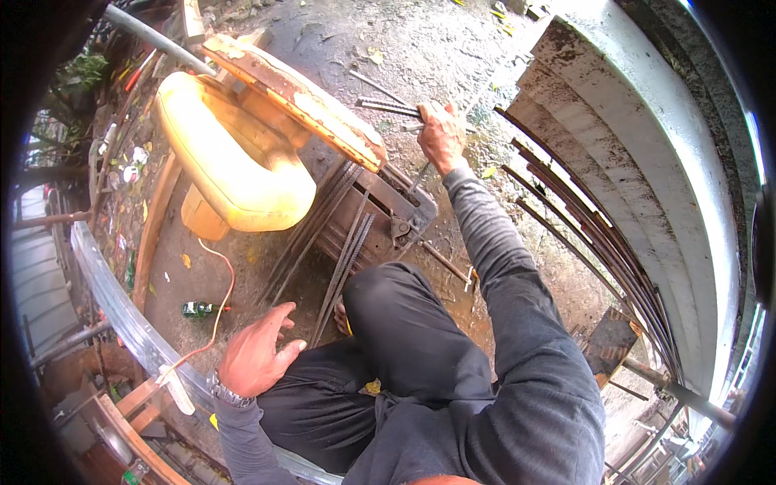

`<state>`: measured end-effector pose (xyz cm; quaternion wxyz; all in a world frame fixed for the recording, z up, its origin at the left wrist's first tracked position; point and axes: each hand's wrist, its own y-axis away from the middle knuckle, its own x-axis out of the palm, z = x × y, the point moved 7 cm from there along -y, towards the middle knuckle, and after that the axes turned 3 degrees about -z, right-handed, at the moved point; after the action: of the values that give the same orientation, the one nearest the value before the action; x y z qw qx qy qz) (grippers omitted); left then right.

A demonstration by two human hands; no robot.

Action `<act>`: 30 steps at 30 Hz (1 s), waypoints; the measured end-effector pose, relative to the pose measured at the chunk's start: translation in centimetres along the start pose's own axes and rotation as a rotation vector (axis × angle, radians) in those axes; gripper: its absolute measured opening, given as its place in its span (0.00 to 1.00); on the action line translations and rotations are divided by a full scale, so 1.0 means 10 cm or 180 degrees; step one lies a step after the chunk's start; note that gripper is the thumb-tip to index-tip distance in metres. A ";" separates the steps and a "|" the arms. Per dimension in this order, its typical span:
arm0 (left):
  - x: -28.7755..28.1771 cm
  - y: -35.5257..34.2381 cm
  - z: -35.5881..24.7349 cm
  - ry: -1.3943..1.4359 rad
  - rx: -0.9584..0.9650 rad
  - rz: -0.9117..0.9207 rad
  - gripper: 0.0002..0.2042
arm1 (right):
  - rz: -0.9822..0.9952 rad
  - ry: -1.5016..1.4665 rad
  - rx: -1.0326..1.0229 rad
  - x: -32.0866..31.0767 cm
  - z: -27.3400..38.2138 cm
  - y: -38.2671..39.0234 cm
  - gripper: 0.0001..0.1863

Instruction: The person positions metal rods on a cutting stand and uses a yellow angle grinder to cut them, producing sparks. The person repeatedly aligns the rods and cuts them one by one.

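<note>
Muddy ground outdoors: right hand clenched around a steel rod; left hand open, fingers spread, near rebar bundle.

The ribbed steel rods on the bench are dull, rusty metal, like the long bars stacked at the right. The yellow tub on the left looks like smooth, slightly glossy plastic, while the board over it is rough wood with flaking paint. The far concrete ground is wet and gritty.
</note>
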<state>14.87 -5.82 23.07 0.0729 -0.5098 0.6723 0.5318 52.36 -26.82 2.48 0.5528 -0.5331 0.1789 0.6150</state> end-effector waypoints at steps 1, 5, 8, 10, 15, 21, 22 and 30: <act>-0.01 -0.01 -0.04 -0.0027 0.0046 -0.0006 0.33 | -0.0155 -0.0182 -0.0010 -0.07 -0.02 0.04 0.13; -0.01 0.01 -0.19 -0.0131 0.0232 -0.0031 0.33 | -0.0270 -0.1043 0.0797 -0.15 -0.31 0.09 0.12; 0.00 0.01 -0.26 -0.0197 0.0404 -0.0118 0.33 | 0.0768 -0.3211 0.1346 -0.07 -0.45 0.28 0.15; 0.02 -0.01 -0.28 -0.0223 0.0539 -0.0149 0.33 | 0.1123 -0.4213 0.1603 -0.12 -0.48 0.49 0.17; 0.04 -0.04 -0.26 -0.0110 0.0551 -0.0191 0.31 | 0.1513 -0.5290 0.2993 -0.06 -0.70 1.29 0.18; 0.09 -0.16 -0.20 0.0014 0.0276 -0.0007 0.30 | 0.1282 -0.5094 0.3504 -0.27 -1.15 2.09 0.18; 0.08 -0.17 -0.20 -0.0009 0.0299 -0.0018 0.30 | 0.1324 -0.5212 0.3536 -0.35 -1.18 2.20 0.18; 0.11 -0.25 -0.27 -0.0109 0.0255 0.0387 0.27 | 0.0416 -0.3447 0.4395 -1.09 -1.67 4.06 0.12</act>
<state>17.46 -8.44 21.93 0.0724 -0.4556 0.7214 0.5166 22.72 -58.90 -9.33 0.7243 0.2963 0.2542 0.5683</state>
